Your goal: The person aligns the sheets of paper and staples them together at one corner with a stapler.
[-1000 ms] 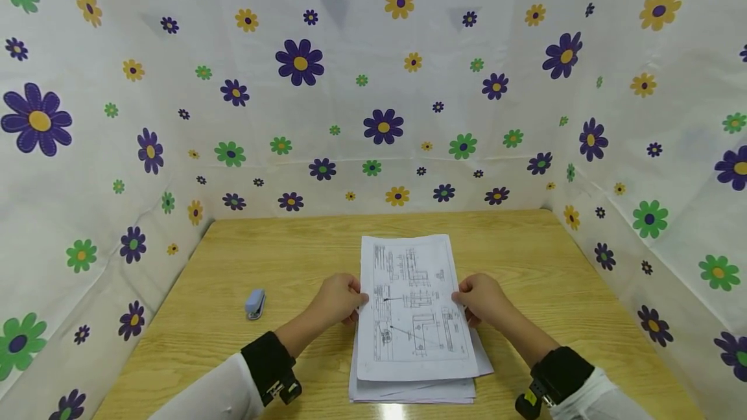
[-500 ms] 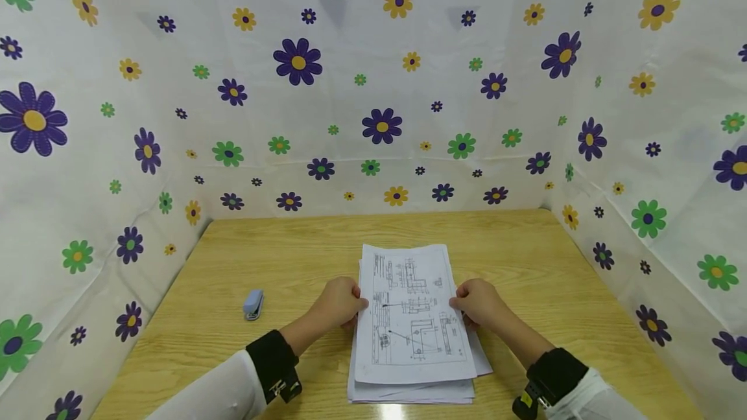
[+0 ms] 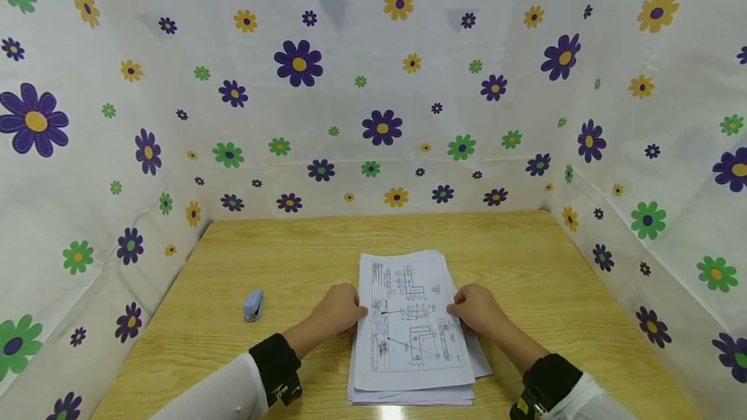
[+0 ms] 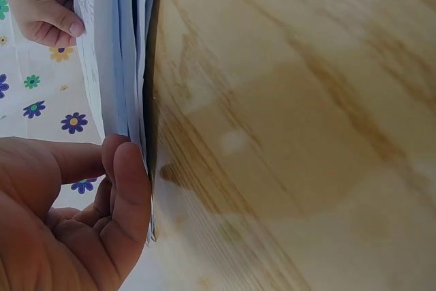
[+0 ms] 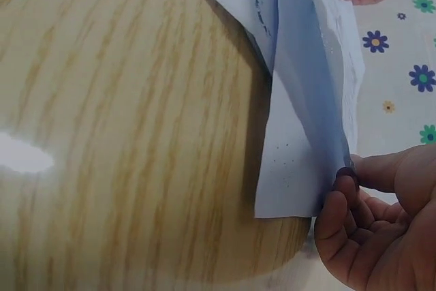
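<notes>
A printed sheet of paper (image 3: 403,368) with technical line drawings lies over a loose stack of papers (image 3: 420,398), whose edges stick out at the near side and lower right. My left hand (image 3: 336,311) pinches the sheet's left edge between thumb and fingers. On the opposite edge, my right hand (image 3: 480,310) pinches it the same way. In the left wrist view, the left fingertips (image 4: 126,161) sit at the layered paper edges, close over the table. The right wrist view has the right fingertips (image 5: 346,180) at the raised sheet's edge, with the sheets below fanned out unevenly.
A small light-blue stapler (image 3: 253,304) stands on the wooden table (image 3: 280,245), left of the papers. A white curtain (image 3: 350,37) with printed flowers surrounds the table at the back and both sides.
The top sheet has come down toward the stack and slid slightly toward me, with both hands following it. Both hands keep their pinch on its edges. The stapler stays in place.
</notes>
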Demonstrator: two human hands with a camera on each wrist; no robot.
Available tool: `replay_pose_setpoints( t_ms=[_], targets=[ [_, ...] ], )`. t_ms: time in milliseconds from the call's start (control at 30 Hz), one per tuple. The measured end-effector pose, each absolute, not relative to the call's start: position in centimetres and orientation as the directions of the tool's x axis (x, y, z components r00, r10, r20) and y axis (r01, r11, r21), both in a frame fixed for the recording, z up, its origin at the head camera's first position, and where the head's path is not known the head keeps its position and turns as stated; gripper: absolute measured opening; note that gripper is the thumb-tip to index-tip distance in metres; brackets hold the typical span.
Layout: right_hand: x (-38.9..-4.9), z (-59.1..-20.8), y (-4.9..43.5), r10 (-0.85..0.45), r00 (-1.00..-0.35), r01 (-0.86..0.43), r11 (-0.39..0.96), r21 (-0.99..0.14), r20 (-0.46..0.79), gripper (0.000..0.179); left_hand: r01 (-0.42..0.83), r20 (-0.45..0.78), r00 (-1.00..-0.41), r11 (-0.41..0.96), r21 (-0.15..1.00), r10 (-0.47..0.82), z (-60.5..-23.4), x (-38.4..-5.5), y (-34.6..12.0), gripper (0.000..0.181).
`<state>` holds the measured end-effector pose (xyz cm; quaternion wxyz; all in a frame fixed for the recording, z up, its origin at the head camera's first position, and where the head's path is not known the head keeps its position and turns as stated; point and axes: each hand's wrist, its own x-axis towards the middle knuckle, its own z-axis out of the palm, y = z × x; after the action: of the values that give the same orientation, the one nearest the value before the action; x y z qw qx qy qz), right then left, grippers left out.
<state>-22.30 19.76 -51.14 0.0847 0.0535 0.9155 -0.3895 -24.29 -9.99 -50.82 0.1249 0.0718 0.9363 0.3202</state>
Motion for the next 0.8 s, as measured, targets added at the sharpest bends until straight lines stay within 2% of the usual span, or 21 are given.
replay_pose_setpoints(
  t_ms=[300,500,633,800],
  targets=[
    [-22.1,-51.4,19.6,0.073,-0.985,0.154,0.775,-0.613,-0.156,0.019,0.087,-0.148,-0.968,0.826,0.556,0.201,-50.9,-23.7,-9.8,0.035],
    [-21.7,-50.9,19.5,0.069,-0.99,0.126,0.841,-0.527,-0.126,0.043,0.047,-0.17,-0.972,0.843,0.535,0.163,-51.0,-23.6,-9.8,0.036],
    [-21.6,-50.4,19.7,0.071,-0.994,0.106,0.839,-0.534,-0.086,0.057,0.03,-0.177,-0.972,0.825,0.564,0.156,-51.2,-24.0,-10.2,0.037],
    [-21.9,-49.1,20.5,0.065,-0.994,0.104,0.779,-0.618,-0.085,0.068,0.006,-0.192,-0.967,0.767,0.642,0.168,-50.8,-24.8,-10.7,0.025]
  ],
)
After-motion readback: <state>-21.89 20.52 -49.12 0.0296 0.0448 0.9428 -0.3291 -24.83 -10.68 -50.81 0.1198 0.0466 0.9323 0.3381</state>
